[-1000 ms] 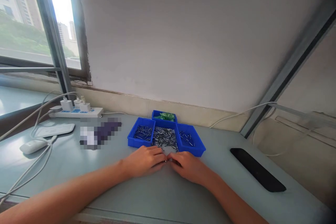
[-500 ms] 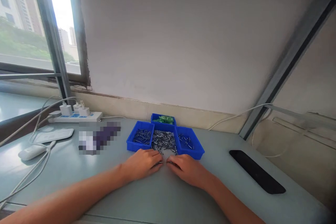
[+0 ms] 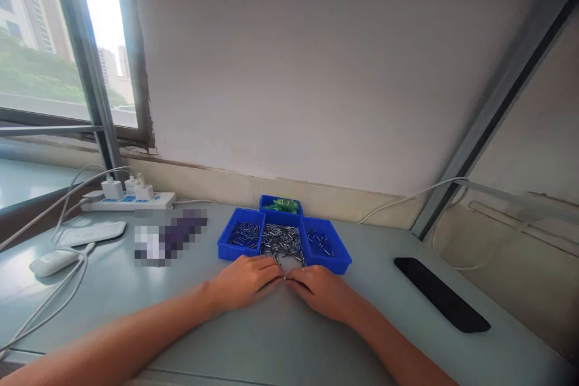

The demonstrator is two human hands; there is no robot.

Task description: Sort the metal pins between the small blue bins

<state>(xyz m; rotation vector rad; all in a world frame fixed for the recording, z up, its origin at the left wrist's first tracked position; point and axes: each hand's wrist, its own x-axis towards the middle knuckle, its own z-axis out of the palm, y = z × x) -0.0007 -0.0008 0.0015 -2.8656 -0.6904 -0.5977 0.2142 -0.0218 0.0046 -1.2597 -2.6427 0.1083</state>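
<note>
1. The left hand [image 3: 246, 282] lies palm down on the grey table [image 3: 271, 338], fingers curled together toward the right hand; whether it grips anything I cannot tell.
2. The right hand [image 3: 322, 291] lies the same way, its fingertips meeting the left hand's at a tiny metal piece [image 3: 284, 278], too small to make out; its grip cannot be told either.
3. Just beyond the fingertips sits the middle blue plastic tray [image 3: 281, 218], heaped with small silvery metal pins [image 3: 281, 238].
4. Touching it on either side are a left blue tray [image 3: 241, 235] and a right blue tray [image 3: 325, 244], each holding fewer pins.
5. Behind them, a smaller blue tray [image 3: 281, 204] holds green parts.
6. Well off to the right lies a flat black oblong pad [image 3: 441, 294]; far left, a white power strip [image 3: 129, 199] and a white mouse [image 3: 53, 262].
</note>
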